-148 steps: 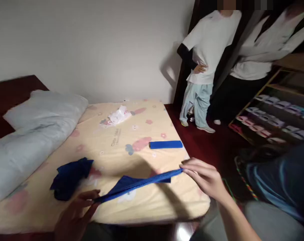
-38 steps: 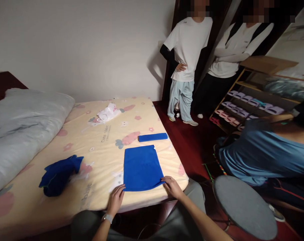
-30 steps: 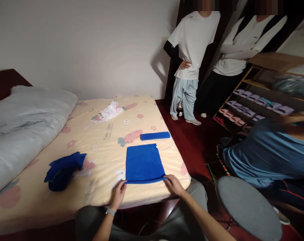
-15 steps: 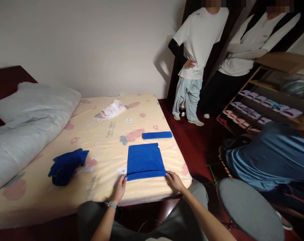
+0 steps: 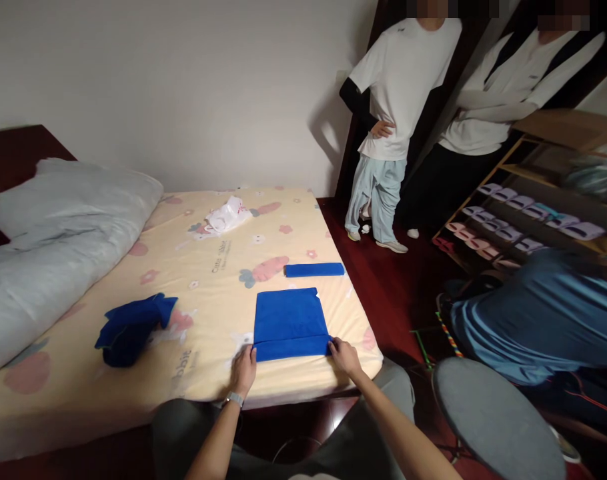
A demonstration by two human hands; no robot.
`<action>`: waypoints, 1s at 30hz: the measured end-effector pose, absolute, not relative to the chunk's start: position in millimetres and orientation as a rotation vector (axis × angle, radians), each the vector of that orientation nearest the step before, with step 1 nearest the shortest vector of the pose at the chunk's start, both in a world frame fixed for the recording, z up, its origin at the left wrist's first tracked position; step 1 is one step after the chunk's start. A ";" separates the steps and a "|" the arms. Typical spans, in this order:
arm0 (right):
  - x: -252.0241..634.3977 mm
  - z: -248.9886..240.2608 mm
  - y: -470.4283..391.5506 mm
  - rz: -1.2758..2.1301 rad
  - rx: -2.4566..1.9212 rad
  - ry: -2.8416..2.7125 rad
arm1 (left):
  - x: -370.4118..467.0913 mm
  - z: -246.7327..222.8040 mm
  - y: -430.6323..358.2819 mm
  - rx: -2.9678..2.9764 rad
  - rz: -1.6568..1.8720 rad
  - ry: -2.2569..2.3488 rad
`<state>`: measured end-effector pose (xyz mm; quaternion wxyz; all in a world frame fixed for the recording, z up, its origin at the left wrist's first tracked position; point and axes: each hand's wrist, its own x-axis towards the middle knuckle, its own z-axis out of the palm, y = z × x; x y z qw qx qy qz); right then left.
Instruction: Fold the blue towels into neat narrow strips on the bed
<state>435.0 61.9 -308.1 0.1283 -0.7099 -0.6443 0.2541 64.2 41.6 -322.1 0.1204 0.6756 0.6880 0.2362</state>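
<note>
A blue cloth (image 5: 289, 315), perhaps a towel, lies flat on the bed (image 5: 208, 373) in front of me, its near edge turned over into a band. My left hand (image 5: 244, 368) pinches the left end of that band. At the right end, my right hand (image 5: 344, 356) grips the fold between thumb and fingers. Just beyond lies a narrow, neatly folded blue cloth (image 5: 314, 269). Off to the left is a crumpled blue cloth (image 5: 136, 328).
A white plastic bag (image 5: 228, 215) rests farther back on the bed, and a grey-white quilt (image 5: 58, 247) is heaped at left. To the right stand a round grey stool (image 5: 498, 417), a shoe rack (image 5: 513, 213) and a seated person in blue (image 5: 528, 320). Two people stand behind.
The turned-over band at the cloth's near edge looks wider and flatter now. Both hands have stayed at its ends, shifting only slightly.
</note>
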 end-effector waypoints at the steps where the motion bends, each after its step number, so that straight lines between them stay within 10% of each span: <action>1: 434.5 -307.8 61.7 0.738 -2.078 -1.863 | 65.6 -321.4 43.2 1.987 0.674 2.030; 30: 415.2 -303.4 38.8 0.408 -2.158 -1.805 | 77.3 -316.8 28.6 2.170 0.598 2.152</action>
